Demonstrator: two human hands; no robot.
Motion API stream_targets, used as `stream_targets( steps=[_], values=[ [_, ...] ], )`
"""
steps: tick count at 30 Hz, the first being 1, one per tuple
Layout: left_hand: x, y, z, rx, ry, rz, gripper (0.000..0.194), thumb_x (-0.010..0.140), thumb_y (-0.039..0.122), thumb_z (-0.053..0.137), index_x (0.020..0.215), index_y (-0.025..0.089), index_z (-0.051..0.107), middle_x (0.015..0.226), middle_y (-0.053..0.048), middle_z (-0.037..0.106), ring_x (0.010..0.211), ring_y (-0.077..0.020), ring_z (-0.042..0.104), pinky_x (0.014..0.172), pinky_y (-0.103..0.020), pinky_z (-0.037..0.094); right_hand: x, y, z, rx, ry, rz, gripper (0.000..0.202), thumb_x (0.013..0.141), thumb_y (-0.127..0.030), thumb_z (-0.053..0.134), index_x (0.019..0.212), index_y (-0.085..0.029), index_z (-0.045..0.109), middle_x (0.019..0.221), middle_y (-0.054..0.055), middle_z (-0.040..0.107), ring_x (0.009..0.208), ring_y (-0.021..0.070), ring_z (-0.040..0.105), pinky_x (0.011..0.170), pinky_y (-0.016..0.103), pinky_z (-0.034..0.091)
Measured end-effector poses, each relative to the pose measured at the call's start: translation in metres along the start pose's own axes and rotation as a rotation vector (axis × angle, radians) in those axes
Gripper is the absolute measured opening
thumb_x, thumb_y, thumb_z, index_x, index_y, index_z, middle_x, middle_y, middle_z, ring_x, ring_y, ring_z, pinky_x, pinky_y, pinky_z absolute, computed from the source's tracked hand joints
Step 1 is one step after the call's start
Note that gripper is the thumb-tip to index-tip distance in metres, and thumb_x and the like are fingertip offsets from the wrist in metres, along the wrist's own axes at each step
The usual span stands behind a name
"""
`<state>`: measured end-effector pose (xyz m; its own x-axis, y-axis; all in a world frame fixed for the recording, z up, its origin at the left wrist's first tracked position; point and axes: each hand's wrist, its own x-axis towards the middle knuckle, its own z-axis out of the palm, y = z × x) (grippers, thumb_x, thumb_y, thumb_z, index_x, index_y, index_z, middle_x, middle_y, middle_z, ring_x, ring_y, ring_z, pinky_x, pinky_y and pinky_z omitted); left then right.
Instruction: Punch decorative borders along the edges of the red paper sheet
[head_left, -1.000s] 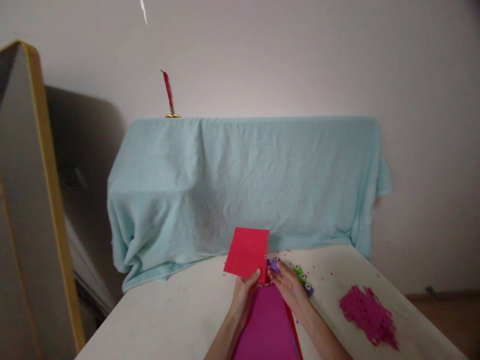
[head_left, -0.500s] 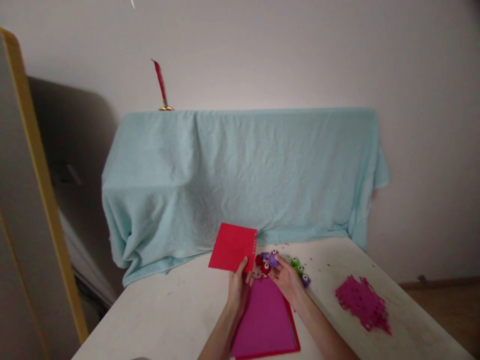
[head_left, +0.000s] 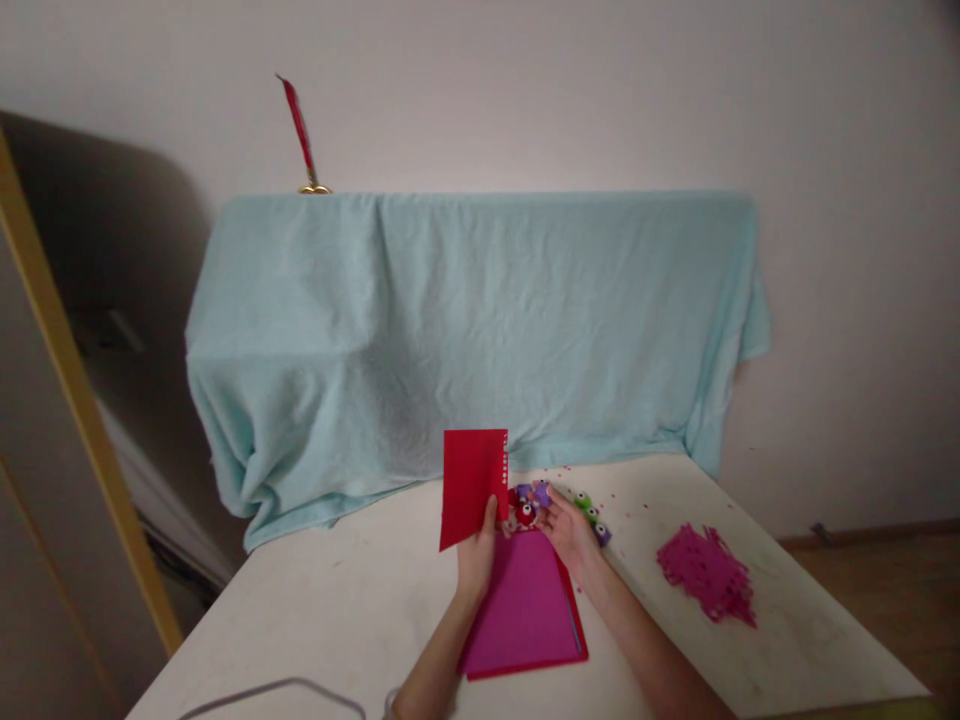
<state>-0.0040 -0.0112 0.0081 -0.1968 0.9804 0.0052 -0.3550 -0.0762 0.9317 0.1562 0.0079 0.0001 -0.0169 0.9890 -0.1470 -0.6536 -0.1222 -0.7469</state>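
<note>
My left hand [head_left: 477, 555] pinches the lower edge of a red paper sheet [head_left: 472, 480], thumb in front. A row of small punched holes runs down the sheet's right edge. My right hand [head_left: 568, 535] has its thumb and fingers at a small purple craft punch [head_left: 541, 492] with a googly eye. Just left of those fingers lies a red punch [head_left: 525, 514] of like shape. Beyond the right hand are a green punch [head_left: 583, 500] and another purple punch [head_left: 602, 534]. Under both hands, a magenta sheet [head_left: 521, 605] lies on red sheets.
A pile of magenta paper cut-outs [head_left: 709, 573] lies on the right of the white table [head_left: 337, 610]. Tiny red paper bits are scattered around the punches. A light blue cloth [head_left: 480, 330] drapes over something at the back. A grey cable [head_left: 292, 683] curves at the front left.
The red sheet has swung more upright and turned in my left hand. My right hand stays by the purple punch. The whole view has shifted slightly.
</note>
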Motion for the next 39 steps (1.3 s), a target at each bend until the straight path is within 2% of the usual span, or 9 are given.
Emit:
stream_targets(
  steps=[3,6,8,11,14,20,26,30,39],
  values=[
    [0.001,-0.004,0.001,0.115,-0.077,0.086,0.033,0.077,0.049,0.061,0.065,0.019,0.062,0.058,-0.003,0.060,0.055,-0.0174,0.054,0.063,-0.027,0.043,-0.002,0.000,0.003,-0.046,-0.003,-0.039,0.031,0.069,-0.037,0.073,0.095,-0.021,0.067,0.098,0.007,0.070,0.069,0.0158,0.062,0.060,0.027,0.046],
    [0.003,-0.011,0.002,0.126,-0.155,0.015,0.045,0.079,0.056,0.054,0.063,0.016,0.063,0.051,-0.004,0.057,0.044,-0.0149,0.049,0.050,-0.026,0.037,-0.006,-0.002,0.010,-0.074,-0.010,-0.041,0.030,0.067,-0.037,0.074,0.091,-0.020,0.066,0.097,0.007,0.071,0.068,0.0153,0.062,0.060,0.026,0.046],
    [0.004,-0.015,0.001,0.159,-0.144,-0.015,0.049,0.079,0.058,0.052,0.059,0.015,0.063,0.047,-0.004,0.055,0.042,-0.0140,0.047,0.046,-0.025,0.033,-0.009,-0.003,0.015,-0.106,0.006,-0.036,0.031,0.066,-0.039,0.075,0.089,-0.020,0.066,0.094,0.007,0.071,0.066,0.0155,0.062,0.058,0.026,0.045],
    [0.006,-0.020,-0.002,0.219,-0.074,0.003,0.050,0.079,0.059,0.052,0.057,0.015,0.061,0.046,-0.003,0.053,0.042,-0.0131,0.046,0.045,-0.024,0.030,-0.013,-0.004,0.019,-0.190,0.009,-0.041,0.034,0.066,-0.045,0.073,0.088,-0.019,0.064,0.085,0.007,0.072,0.061,0.0151,0.061,0.055,0.026,0.043],
    [0.008,-0.022,-0.005,0.254,-0.056,0.023,0.050,0.080,0.060,0.050,0.057,0.016,0.060,0.045,-0.002,0.051,0.042,-0.0126,0.044,0.046,-0.024,0.028,-0.012,-0.001,0.018,-0.303,-0.020,-0.051,0.036,0.068,-0.050,0.070,0.084,-0.019,0.061,0.072,0.004,0.070,0.053,0.0138,0.059,0.052,0.025,0.042],
    [0.004,-0.019,-0.003,0.302,-0.134,0.043,0.053,0.083,0.061,0.044,0.057,0.017,0.059,0.045,-0.002,0.051,0.043,-0.0135,0.046,0.046,-0.024,0.030,-0.006,0.008,0.012,-0.399,-0.114,-0.033,0.042,0.068,-0.057,0.066,0.086,-0.021,0.056,0.063,0.000,0.066,0.045,0.0125,0.056,0.046,0.023,0.038],
    [-0.003,-0.010,0.003,0.250,-0.223,0.047,0.043,0.080,0.056,0.054,0.060,0.018,0.061,0.049,-0.003,0.055,0.043,-0.0140,0.047,0.047,-0.024,0.032,-0.007,0.011,0.011,-0.391,-0.118,-0.038,0.042,0.070,-0.060,0.062,0.085,-0.022,0.052,0.058,-0.002,0.063,0.043,0.0132,0.055,0.046,0.024,0.039],
    [-0.004,-0.008,0.005,0.243,-0.227,0.032,0.037,0.078,0.052,0.060,0.061,0.019,0.063,0.047,-0.002,0.054,0.042,-0.0139,0.045,0.048,-0.024,0.032,-0.007,0.013,0.009,-0.392,-0.128,-0.080,0.038,0.075,-0.059,0.059,0.085,-0.023,0.052,0.059,-0.002,0.063,0.043,0.0134,0.055,0.047,0.025,0.039],
    [-0.003,-0.011,0.004,0.272,-0.272,0.047,0.040,0.081,0.052,0.055,0.060,0.019,0.062,0.048,-0.003,0.055,0.042,-0.0140,0.046,0.049,-0.025,0.034,-0.011,0.012,0.012,-0.415,-0.141,-0.094,0.038,0.074,-0.058,0.060,0.087,-0.023,0.054,0.055,-0.003,0.060,0.044,0.0138,0.056,0.047,0.024,0.038]
  ],
)
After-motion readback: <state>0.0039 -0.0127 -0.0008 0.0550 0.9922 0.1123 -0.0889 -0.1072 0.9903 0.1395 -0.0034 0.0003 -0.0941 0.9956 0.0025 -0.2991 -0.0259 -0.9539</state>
